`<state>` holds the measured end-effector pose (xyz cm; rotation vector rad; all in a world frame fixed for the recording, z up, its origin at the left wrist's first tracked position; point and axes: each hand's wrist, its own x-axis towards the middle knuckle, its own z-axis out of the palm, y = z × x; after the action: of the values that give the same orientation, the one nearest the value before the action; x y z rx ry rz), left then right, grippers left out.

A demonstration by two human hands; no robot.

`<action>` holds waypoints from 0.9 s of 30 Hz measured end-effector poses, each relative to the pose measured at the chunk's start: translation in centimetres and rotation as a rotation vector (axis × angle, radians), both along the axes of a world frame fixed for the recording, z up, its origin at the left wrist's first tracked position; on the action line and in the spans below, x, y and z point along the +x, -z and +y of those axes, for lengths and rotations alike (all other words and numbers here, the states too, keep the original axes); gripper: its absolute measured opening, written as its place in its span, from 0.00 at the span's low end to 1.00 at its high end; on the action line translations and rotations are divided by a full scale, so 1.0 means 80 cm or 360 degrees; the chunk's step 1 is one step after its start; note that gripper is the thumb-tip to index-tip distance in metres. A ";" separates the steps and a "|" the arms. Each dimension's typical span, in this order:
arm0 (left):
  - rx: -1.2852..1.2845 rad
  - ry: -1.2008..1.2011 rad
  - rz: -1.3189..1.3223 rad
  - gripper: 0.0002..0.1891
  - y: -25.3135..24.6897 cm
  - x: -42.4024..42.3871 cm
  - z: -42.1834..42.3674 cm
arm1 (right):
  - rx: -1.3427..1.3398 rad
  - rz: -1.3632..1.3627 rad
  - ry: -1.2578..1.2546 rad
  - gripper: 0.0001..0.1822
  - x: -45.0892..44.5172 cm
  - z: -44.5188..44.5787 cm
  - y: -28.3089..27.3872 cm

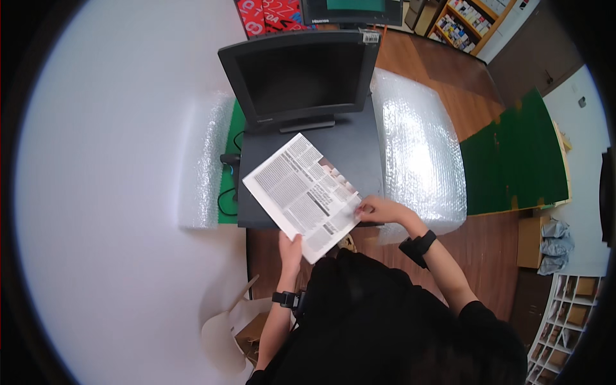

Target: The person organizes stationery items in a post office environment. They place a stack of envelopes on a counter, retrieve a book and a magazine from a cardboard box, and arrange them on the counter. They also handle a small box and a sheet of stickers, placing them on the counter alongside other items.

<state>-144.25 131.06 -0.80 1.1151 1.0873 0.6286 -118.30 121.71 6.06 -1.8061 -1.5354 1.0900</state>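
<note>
A printed magazine point(303, 192) is held at a slant above the front of a dark grey desk point(353, 144). Its upper page carries columns of text and a small picture by the right edge. My left hand point(290, 250) grips the lower left edge, thumb on top and fingers hidden beneath. At the right edge, my right hand point(385, 210) pinches the page with thumb and forefinger; the fingertips are slightly blurred. A black monitor point(303, 79) with a dark screen stands on the desk just beyond the magazine.
Bubble wrap covers surfaces at the right point(418, 144) and left point(204, 163) of the desk. A black cable point(224, 202) loops along the desk's left side. Behind stands a second monitor point(353, 12). A pale chair point(224, 341) is at lower left, beside a white wall point(110, 168).
</note>
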 end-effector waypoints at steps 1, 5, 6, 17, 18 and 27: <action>0.0066 -0.0038 0.0103 0.14 -0.001 -0.014 0.002 | 0.0018 -0.0062 0.0187 0.18 0.006 -0.009 0.005; -0.0373 -0.0201 -0.0186 0.15 -0.018 -0.045 0.001 | -0.0091 -0.0216 0.0509 0.20 0.025 -0.032 0.000; -0.0543 -0.0199 -0.0374 0.17 -0.016 -0.051 0.004 | -0.0157 -0.0225 0.0476 0.21 0.026 -0.031 -0.005; -0.0381 0.0399 0.0368 0.22 -0.020 -0.066 0.007 | -0.0103 -0.0540 0.0327 0.30 -0.013 0.018 0.018; 0.0056 0.0394 0.0736 0.23 -0.025 -0.068 -0.001 | -0.0108 -0.0521 0.0240 0.30 -0.023 0.029 -0.002; -0.0178 0.0821 -0.0234 0.10 -0.151 0.001 0.001 | -0.0167 0.0042 -0.0530 0.34 -0.097 0.069 -0.097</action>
<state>-144.14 131.16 11.31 1.1721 0.6599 0.2328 -126.06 127.23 13.80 -1.6302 -1.8382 1.3642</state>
